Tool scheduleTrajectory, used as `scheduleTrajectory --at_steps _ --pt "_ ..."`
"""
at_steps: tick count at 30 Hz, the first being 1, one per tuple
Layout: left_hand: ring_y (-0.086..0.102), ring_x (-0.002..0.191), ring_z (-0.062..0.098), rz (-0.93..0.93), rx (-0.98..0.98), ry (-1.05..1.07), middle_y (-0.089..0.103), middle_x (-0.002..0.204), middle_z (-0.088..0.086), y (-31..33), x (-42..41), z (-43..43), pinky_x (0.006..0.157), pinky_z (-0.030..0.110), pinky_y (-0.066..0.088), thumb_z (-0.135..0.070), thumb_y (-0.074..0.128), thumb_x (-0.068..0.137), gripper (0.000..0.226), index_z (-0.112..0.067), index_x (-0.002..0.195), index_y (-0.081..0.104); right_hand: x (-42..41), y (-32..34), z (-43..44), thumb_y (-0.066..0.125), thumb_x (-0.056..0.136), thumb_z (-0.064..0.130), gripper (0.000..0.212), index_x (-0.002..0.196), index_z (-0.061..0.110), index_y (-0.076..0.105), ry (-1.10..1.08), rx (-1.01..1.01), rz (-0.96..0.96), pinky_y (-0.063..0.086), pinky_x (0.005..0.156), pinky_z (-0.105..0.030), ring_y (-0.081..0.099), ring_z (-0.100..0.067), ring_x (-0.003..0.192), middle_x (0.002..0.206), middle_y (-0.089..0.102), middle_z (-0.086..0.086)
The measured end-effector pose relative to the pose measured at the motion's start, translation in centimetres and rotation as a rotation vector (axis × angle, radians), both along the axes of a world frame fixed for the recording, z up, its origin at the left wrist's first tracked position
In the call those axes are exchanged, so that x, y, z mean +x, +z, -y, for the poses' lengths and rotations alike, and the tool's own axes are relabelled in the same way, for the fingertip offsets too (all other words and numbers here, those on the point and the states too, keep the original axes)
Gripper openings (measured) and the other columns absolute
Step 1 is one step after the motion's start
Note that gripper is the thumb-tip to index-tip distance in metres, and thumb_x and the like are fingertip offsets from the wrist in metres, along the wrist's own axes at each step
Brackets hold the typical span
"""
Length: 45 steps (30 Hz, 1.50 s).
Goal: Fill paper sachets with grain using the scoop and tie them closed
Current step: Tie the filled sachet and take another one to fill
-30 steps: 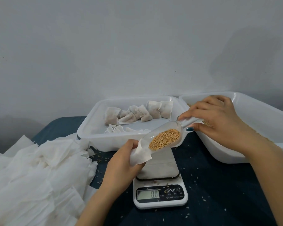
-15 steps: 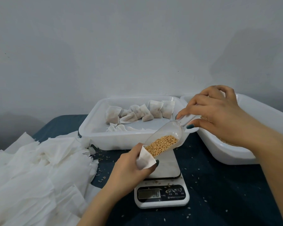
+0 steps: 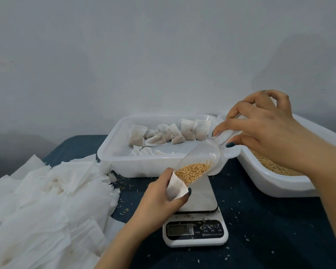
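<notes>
My left hand (image 3: pixel 159 199) grips an open white paper sachet (image 3: pixel 176 188) above the scale. My right hand (image 3: pixel 260 127) holds the handle of a clear plastic scoop (image 3: pixel 206 158), tilted steeply down to the left. Golden grain (image 3: pixel 192 171) has slid to the scoop's mouth, which sits in the sachet's opening. Several filled, tied sachets (image 3: pixel 169 132) lie in the white tray (image 3: pixel 113 154) at the back. A second white tray (image 3: pixel 275 183) on the right holds loose grain (image 3: pixel 273 166).
A digital kitchen scale (image 3: pixel 196 230) stands on the dark blue cloth (image 3: pixel 270 230) just under my left hand. A heap of empty white paper sachets (image 3: pixel 43 200) covers the left side. Stray grains dot the cloth. A plain grey wall rises behind.
The right hand has lifted the scoop's handle, tipping it steeper. The grain has slid down to the mouth. The left hand has lowered the sachet toward the scale.
</notes>
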<state>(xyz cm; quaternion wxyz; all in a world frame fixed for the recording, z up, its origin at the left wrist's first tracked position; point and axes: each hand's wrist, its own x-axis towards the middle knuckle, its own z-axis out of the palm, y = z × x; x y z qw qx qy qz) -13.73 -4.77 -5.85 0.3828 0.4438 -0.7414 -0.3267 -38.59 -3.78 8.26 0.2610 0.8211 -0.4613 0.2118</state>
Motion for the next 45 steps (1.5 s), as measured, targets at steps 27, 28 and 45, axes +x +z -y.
scheduleTrajectory --at_steps 27,28,45 --pt "0.058 0.072 0.015 -0.228 -0.03 -0.032 0.064 0.081 -0.004 0.7 0.3 0.1 0.065 0.02 0.047 -0.049 0.058 0.082 0.021 -0.03 0.092 0.057 -3.2 -5.9 -0.2 0.051 0.089 0.058 0.02 0.107 0.058 0.059 -0.029 0.346 0.531 0.025 0.104 -0.038 0.053 -0.001 0.107 0.108 0.06 0.023" --pt "0.057 0.074 0.021 -0.248 -0.035 -0.042 0.063 0.081 -0.001 0.8 0.3 0.1 0.065 0.022 0.046 -0.046 0.057 0.084 0.02 -0.028 0.09 0.057 -3.3 -6.4 -0.1 0.05 0.084 0.06 0.027 0.108 0.055 0.061 -0.005 0.381 0.634 0.032 0.104 -0.041 0.056 0.0 0.108 0.113 0.062 0.021" --pt "0.051 0.092 0.008 -0.083 -0.186 0.173 0.051 0.1 0.004 1.5 2.9 1.6 0.079 0.006 0.037 -0.043 0.042 0.094 0.029 -0.035 0.094 0.07 -9.0 -9.5 5.3 0.047 0.1 0.018 0.022 0.098 0.004 0.063 -0.893 0.536 0.462 0.048 0.069 -0.036 0.054 -0.028 0.074 0.083 0.059 -0.01"
